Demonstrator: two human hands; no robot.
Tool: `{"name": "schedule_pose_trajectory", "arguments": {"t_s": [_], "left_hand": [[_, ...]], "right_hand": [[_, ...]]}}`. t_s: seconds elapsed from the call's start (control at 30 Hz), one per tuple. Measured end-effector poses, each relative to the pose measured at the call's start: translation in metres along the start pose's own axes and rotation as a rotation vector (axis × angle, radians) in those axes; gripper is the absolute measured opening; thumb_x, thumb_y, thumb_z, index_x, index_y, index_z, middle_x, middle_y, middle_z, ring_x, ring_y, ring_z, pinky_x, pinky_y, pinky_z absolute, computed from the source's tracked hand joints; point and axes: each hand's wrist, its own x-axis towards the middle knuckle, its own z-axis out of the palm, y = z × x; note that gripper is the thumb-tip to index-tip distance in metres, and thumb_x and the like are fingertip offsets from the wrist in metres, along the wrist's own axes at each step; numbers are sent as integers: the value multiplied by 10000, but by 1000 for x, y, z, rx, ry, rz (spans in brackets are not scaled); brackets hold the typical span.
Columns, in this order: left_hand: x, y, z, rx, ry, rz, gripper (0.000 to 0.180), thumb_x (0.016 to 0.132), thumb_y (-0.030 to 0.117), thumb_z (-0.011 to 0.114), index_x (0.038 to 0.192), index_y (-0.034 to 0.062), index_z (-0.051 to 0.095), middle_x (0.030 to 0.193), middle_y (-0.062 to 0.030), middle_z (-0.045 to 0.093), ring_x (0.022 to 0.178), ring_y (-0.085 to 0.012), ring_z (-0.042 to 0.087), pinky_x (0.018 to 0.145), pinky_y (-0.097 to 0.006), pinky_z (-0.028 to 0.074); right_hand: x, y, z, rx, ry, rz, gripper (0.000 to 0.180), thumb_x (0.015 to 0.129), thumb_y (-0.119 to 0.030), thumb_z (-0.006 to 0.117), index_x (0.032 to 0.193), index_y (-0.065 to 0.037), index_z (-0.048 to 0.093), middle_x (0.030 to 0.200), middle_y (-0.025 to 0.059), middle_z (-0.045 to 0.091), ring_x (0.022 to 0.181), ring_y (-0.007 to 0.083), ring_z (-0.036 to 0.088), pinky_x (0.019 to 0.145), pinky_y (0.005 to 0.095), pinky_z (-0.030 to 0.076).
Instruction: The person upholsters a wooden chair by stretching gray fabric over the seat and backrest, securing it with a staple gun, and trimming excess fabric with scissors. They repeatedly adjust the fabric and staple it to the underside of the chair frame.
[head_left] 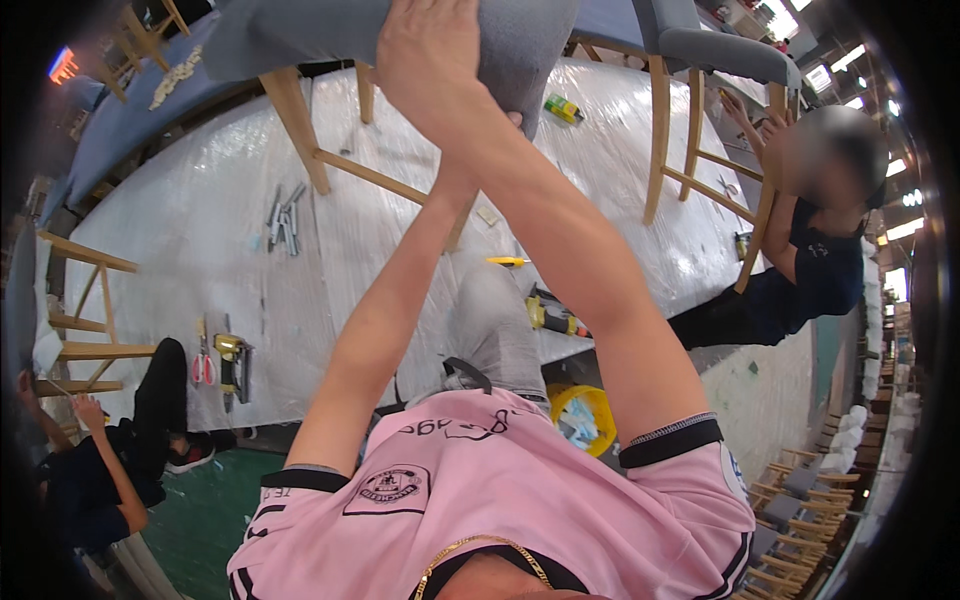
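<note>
A grey upholstered chair (525, 50) with pale wooden legs stands at the top, partly cut off by the picture's edge. My forearms cross in front of it. My right hand (430, 55) lies on the grey fabric, fingers stretched toward the top edge. Beneath my right wrist, my left hand (514, 119) reaches to the chair's lower edge; only a fingertip shows and its other fingers are hidden. A yellow-handled tool (508, 262) and a yellow-and-black power tool (552, 316) lie below the chair, near my leg.
Plastic sheeting (370, 260) covers the work surface. Metal pieces (287, 218), red-handled scissors (204, 362) and a yellow nail gun (232, 365) lie to the left. A yellow bucket (603, 410) stands near me. Co-workers (830, 240) (110, 455) work by other chairs on both sides.
</note>
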Motion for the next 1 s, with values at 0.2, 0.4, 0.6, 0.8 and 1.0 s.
{"name": "schedule_pose_trajectory", "arguments": {"t_s": [0.2, 0.4, 0.6, 0.8, 1.0], "left_hand": [[1, 31, 8, 349, 210, -191, 731, 827, 453, 815, 1288, -69, 591, 1220, -176, 666, 1070, -268, 609, 973, -377, 459], [19, 13, -31, 219, 120, 3, 623, 856, 379, 795, 1222, -90, 607, 1189, -155, 677, 1034, -224, 623, 912, -355, 490], [16, 14, -5, 101, 69, -45, 434, 892, 242, 785, 1169, -59, 641, 1058, -75, 695, 922, -141, 625, 827, -303, 506], [11, 25, -12, 92, 73, -11, 377, 915, 229, 771, 1128, -58, 651, 1056, -83, 692, 895, -136, 638, 791, -285, 516], [12, 22, -8, 53, 111, -35, 318, 921, 224, 763, 1065, -36, 650, 947, -58, 682, 758, -101, 635, 629, -253, 503]], "right_hand": [[33, -42, 15, 295, 202, -149, 701, 889, -455, 724, 1355, 47, 577, 1392, 343, 530, 1350, 488, 463, 1150, 528, 340], [-102, -16, -41, 2033, -107, 375, 268, 983, -235, 688, 1010, 25, 744, 841, 97, 738, 726, 163, 701, 652, 286, 546], [-196, 76, 37, 2100, -321, 1161, 528, 1020, -546, 585, 815, -64, 650, 634, 3, 596, 523, 109, 581, 504, 258, 509], [-164, 68, 53, 2321, -397, 1081, 555, 989, -626, 579, 815, -101, 615, 654, 12, 611, 509, 129, 578, 513, 280, 526], [-164, 55, 61, 2390, -166, 956, 558, 1040, -548, 545, 706, -104, 597, 569, 27, 581, 473, 153, 565, 475, 287, 475]]}}
